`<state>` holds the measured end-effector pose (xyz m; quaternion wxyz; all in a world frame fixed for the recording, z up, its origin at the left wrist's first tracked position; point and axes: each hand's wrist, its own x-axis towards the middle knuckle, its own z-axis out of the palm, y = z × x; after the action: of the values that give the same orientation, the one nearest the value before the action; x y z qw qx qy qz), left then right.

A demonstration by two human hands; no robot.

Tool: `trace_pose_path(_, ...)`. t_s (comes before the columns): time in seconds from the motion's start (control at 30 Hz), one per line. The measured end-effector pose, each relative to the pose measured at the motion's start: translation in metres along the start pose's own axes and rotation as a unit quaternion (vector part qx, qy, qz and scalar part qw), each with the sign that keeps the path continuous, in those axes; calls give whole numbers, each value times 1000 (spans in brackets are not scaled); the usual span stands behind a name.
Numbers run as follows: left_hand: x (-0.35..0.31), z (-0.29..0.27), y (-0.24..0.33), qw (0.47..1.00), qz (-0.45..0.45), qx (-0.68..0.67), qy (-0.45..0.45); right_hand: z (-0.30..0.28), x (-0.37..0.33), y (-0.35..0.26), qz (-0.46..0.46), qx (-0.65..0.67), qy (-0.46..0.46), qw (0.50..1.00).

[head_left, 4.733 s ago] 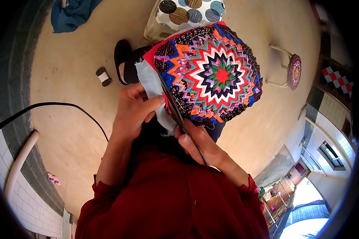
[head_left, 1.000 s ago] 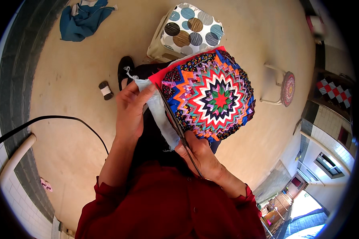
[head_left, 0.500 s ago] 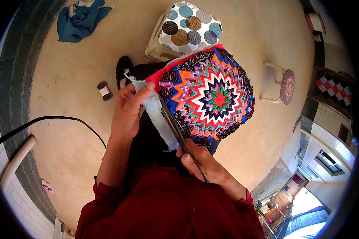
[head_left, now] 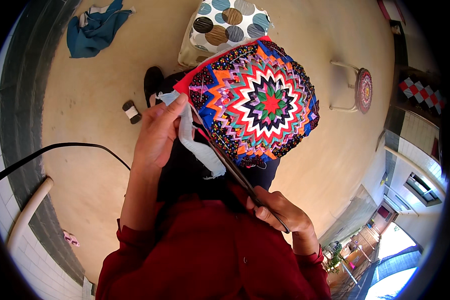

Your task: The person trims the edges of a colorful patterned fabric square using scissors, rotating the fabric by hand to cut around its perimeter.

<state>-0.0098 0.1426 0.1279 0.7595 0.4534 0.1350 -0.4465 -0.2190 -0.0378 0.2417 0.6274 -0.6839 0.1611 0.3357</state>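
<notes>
A colourful patchwork piece (head_left: 271, 104), with zigzag rings around a red and green star, lies over my lap. Its upper left corner shows a red edge. My left hand (head_left: 157, 132) pinches a pale blue fabric strip (head_left: 205, 154) beside that corner, thumb on top; the strip hangs down over my dark trousers. Long dark scissors (head_left: 237, 175) are in my right hand (head_left: 280, 209), below the patchwork. Their blades run along its lower left edge, and fingers wrap round the handles. Whether the blades are parted is hard to see.
Ahead stands a stool (head_left: 230, 27) with a dotted cover. A round-seated stool (head_left: 363, 91) lies tipped at the right. Teal cloth (head_left: 96, 31) and a dark yarn skein (head_left: 131, 112) are on the floor at left. A black cable (head_left: 60, 147) curves in past a pale pipe (head_left: 31, 212).
My right hand and the scissors have drawn back toward the lower right. The pale strip now hangs bent and further from the patchwork edge. The patchwork has shifted slightly up in view.
</notes>
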Motion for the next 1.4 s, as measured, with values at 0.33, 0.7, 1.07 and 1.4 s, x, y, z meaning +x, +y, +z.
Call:
trace_pose_path(0.33, 0, 20, -3, 997, 21, 73, 16, 13, -12, 16, -42, 29, 41, 998)
trace_pose_path(0.7, -4, 23, 7, 992, 22, 122, -6, 15, -12, 27, -61, 80, 57, 993)
trace_pose_path(1.07, 8, 9, 1, 999, 19, 20, 34, 14, -17, 39, -64, 126, 116, 983)
trace_pose_path(1.4, 35, 2, 14, 996, -50, -66, -37, -16, 10, 84, -20, 144, 570, 809)
